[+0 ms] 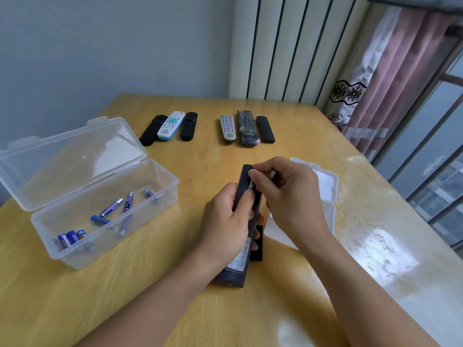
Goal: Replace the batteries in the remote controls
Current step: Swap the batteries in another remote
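**Both hands on a black remote, back side up, near the front middle of the surface**

Forearms reach in from the near edge of the wooden surface and meet over a black remote held face down, its labelled back turned upward. Left hand wraps the remote's middle, fingers curled round the body and thumb lying along the open battery bay. Right hand is curled at the remote's far end; its fingertips press at the bay, and a small metallic battery shows pinched between thumb and forefinger. A black battery cover lies just beside the remote, on its right side.

Toward the left edge stands a clear plastic box with its hinged lid thrown back; loose blue batteries lie scattered on its floor, several bunched in the near left corner. A second clear box sits toward the right edge, mostly hidden behind the right hand; its contents cannot be made out.

Toward the far edge lie two groups of remotes. The left group has a white remote with teal buttons between two black ones. The right group has a grey-white remote, a long black remote with many buttons, and a plain black remote, side by side.

Beyond the far right corner hang a striped panel and pink curtains.
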Demonstrator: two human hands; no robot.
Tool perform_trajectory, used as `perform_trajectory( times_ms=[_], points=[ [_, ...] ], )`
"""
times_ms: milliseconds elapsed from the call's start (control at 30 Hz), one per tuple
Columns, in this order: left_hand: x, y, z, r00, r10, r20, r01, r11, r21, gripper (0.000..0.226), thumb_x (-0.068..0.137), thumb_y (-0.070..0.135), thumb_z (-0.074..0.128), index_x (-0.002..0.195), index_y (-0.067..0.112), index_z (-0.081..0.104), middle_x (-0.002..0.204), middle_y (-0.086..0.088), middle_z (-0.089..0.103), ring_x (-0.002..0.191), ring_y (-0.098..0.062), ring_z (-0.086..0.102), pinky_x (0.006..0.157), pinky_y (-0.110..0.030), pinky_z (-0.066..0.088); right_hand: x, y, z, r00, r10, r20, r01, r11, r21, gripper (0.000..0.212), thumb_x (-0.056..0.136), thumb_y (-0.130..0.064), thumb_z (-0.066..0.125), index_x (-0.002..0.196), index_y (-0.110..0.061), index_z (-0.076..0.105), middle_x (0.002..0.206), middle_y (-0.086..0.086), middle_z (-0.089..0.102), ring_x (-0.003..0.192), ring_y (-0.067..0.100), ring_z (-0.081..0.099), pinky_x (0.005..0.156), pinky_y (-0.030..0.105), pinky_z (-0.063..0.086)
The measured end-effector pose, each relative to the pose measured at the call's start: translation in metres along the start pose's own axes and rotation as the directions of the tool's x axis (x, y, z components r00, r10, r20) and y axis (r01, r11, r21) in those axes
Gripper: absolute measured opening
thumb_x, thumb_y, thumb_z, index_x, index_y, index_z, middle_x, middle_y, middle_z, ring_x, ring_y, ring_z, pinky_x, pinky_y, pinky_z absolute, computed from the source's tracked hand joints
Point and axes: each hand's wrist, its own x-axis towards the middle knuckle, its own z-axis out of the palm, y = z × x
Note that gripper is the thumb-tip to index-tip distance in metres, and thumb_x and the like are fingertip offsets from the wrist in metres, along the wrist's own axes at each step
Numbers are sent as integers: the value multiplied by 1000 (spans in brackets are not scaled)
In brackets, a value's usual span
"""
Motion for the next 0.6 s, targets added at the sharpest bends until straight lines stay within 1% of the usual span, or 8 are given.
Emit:
perform_trajectory(
  times_ms=[67, 200, 267, 333, 400, 467, 533, 600],
  points=[
    [1, -1, 1, 999, 35, -15, -35, 999, 19, 26, 108, 30, 46, 97, 8, 54, 70, -11, 66, 53, -30, 61, 46, -37, 53, -5, -2, 3, 1000, 17, 15, -18, 997, 72, 10, 94, -13, 68, 87, -19, 73, 52, -12, 60, 39, 7, 55, 41, 16, 42],
    [4, -3, -3, 997, 51, -50, -50, 998, 27, 27, 109, 28, 44, 92, 7, 50, 64, -1, 60, 54, -33, 58, 46, -41, 53, -13, -4, 8, 986, -7, 164, 5, 1000, 10, 17, 102, -16, 56, 106, -17, 73, 62, -2, 66, 41, 15, 61, 43, 33, 54],
    [6, 0, -7, 997, 32, -64, -32, 999, -9, 28, 108, 29, 46, 90, 9, 51, 64, -4, 59, 52, -32, 59, 45, -38, 51, -11, -5, 8, 970, -10, 245, 11, 1000, -2, 22, 104, -17, 53, 117, -18, 71, 61, -1, 62, 43, 12, 58, 44, 28, 51],
    [6, 5, -8, 998, 17, -57, -22, 996, -88, 27, 107, 31, 48, 89, 12, 54, 67, -8, 63, 50, -28, 60, 44, -35, 51, -3, -5, 2, 971, 24, 239, -60, 987, 146, 25, 104, -15, 52, 121, -17, 70, 63, -4, 59, 47, 12, 53, 45, 23, 43],
    [6, 9, -7, 999, 4, -37, -10, 987, -162, 24, 107, 31, 48, 94, 14, 58, 69, -9, 67, 51, -25, 62, 45, -34, 52, 7, -5, -11, 964, 121, 237, -219, 867, 448, 26, 106, -12, 47, 123, -10, 67, 76, 0, 62, 54, 13, 51, 48, 23, 42],
    [7, 11, -6, 1000, -13, -19, 9, 978, -206, 22, 107, 31, 48, 99, 13, 60, 69, -8, 67, 52, -23, 62, 45, -33, 53, 13, -4, -24, 923, 186, 336, -374, 639, 672, 30, 105, -4, 44, 129, -1, 60, 91, 8, 66, 66, 13, 51, 55, 23, 46],
    [7, 12, -8, 1000, -16, -14, 13, 980, -199, 22, 107, 30, 48, 101, 13, 60, 69, -8, 67, 52, -23, 62, 45, -33, 53, 15, -3, -30, 896, 197, 398, -440, 513, 737, 31, 100, 3, 46, 129, 2, 59, 102, 12, 69, 73, 13, 57, 63, 20, 52],
    [5, 11, -11, 1000, -7, -22, 3, 984, -178, 21, 107, 29, 48, 102, 11, 58, 69, -9, 67, 52, -24, 61, 44, -33, 53, 13, -3, -28, 887, 200, 417, -461, 445, 768, 28, 96, -2, 57, 123, 0, 61, 105, 13, 72, 74, 11, 62, 68, 17, 54]
  ],
)
